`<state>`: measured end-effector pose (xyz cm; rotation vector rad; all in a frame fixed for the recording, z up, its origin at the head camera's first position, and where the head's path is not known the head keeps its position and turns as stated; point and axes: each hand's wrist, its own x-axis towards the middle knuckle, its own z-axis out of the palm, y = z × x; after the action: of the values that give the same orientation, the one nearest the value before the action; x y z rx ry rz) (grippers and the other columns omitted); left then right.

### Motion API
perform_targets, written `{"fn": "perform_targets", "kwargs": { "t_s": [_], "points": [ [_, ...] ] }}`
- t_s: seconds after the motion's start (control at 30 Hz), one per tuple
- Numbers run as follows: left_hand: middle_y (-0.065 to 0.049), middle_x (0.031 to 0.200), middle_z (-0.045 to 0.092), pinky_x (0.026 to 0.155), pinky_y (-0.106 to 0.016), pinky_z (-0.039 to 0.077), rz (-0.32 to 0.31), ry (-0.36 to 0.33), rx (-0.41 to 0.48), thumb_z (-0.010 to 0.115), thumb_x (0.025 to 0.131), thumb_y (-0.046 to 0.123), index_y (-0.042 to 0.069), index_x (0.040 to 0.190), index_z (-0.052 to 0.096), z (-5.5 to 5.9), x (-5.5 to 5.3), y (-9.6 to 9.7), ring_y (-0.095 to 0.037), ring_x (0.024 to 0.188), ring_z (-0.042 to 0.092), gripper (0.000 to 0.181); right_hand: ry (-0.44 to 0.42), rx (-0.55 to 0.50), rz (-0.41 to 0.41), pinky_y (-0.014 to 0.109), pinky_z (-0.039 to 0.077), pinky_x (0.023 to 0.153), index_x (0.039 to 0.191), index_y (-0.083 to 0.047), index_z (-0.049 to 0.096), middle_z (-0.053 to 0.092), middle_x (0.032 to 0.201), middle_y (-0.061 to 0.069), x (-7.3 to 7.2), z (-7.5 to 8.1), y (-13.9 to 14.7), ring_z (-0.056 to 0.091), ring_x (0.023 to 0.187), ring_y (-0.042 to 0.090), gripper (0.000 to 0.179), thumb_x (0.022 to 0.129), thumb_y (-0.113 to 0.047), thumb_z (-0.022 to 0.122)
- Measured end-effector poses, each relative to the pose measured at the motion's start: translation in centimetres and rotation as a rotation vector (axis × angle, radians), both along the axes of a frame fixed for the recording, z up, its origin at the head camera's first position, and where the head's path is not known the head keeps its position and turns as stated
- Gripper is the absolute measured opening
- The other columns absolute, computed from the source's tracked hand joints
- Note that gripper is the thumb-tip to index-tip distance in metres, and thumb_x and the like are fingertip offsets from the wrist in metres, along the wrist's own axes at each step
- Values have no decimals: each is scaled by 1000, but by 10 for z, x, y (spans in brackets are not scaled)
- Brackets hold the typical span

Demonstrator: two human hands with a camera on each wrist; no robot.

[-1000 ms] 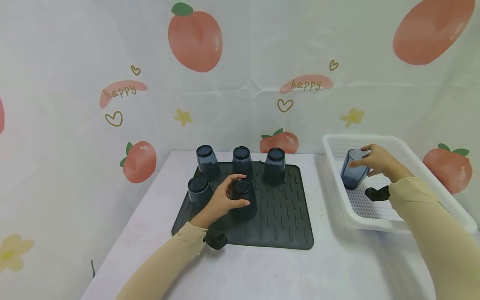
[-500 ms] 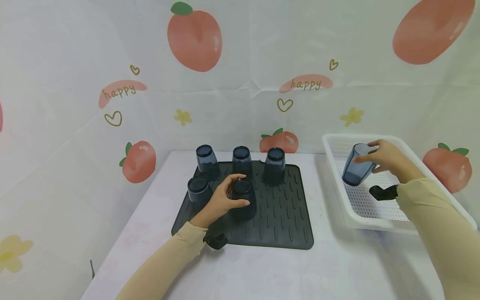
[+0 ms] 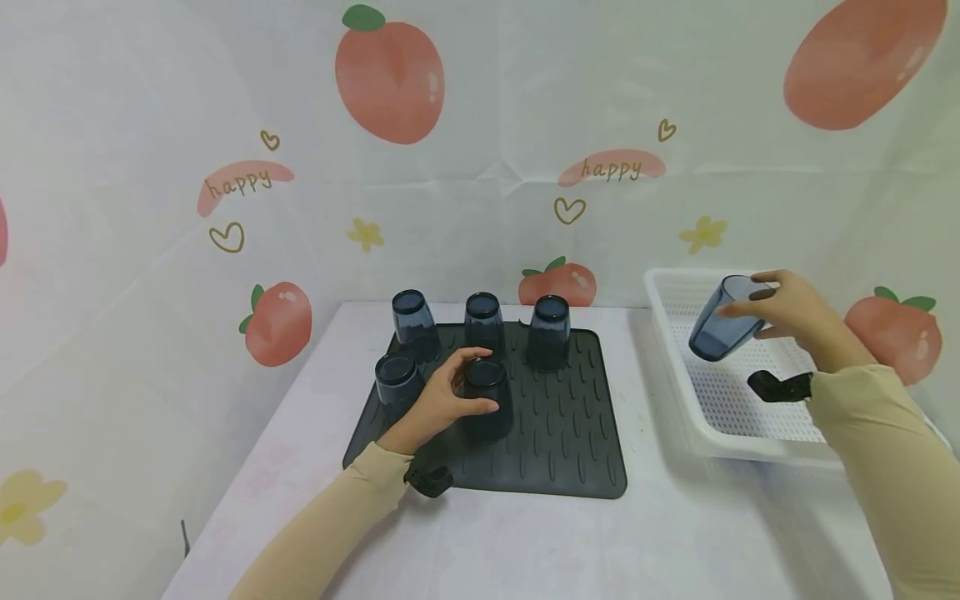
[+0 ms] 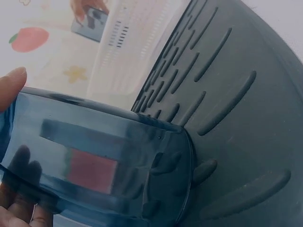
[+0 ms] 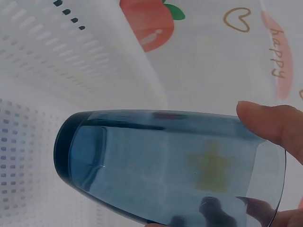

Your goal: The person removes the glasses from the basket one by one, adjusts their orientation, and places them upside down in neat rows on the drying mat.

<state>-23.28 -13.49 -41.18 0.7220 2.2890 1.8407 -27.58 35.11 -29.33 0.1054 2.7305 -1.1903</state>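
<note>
My left hand grips a dark blue glass that stands upside down on the black ribbed drying mat. In the left wrist view the thumb and fingers lie on opposite sides of that glass, its rim down at the mat. On the right, my right hand holds another blue glass near its rim, tilted with the thick base low to the left, over the white basket. The right wrist view shows the thumb and fingers around the mouth end of this glass.
Several more blue glasses stand upside down on the mat: a back left one, a back middle one, a back right one and a front left one. A printed cloth hangs behind the table.
My right hand has lifted its glass up and to the right from the basket floor, tilting it further. The left hand and its glass have stayed in place.
</note>
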Motion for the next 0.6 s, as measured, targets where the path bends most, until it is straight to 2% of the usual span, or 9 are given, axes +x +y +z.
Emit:
{"fn": "perform_targets", "kwargs": {
  "t_s": [0.3, 0.5, 0.6],
  "points": [
    [-12, 143, 46, 115, -47, 31, -19, 18, -6, 79, 79, 3, 16, 141, 44, 7, 0, -1, -26, 131, 45, 72, 56, -77, -46, 31, 60, 72, 150, 10, 2, 24, 146, 42, 7, 5, 2, 53, 72, -10, 106, 86, -34, 73],
    [-15, 145, 45, 118, -47, 27, -19, 56, -13, 77, 82, 5, 10, 142, 44, 14, 0, -2, -24, 137, 39, 69, 89, -109, -61, 28, 60, 74, 152, 6, 1, 21, 150, 39, 11, 11, -3, 54, 71, -13, 107, 86, -36, 74],
    [-14, 146, 45, 118, -44, 28, -12, 65, -9, 77, 83, 11, 12, 141, 45, 15, -3, -4, -22, 138, 40, 66, 106, -124, -69, 25, 59, 73, 152, 6, 1, 18, 152, 37, 15, 15, -6, 55, 71, -13, 107, 85, -36, 74]
  ]
}}
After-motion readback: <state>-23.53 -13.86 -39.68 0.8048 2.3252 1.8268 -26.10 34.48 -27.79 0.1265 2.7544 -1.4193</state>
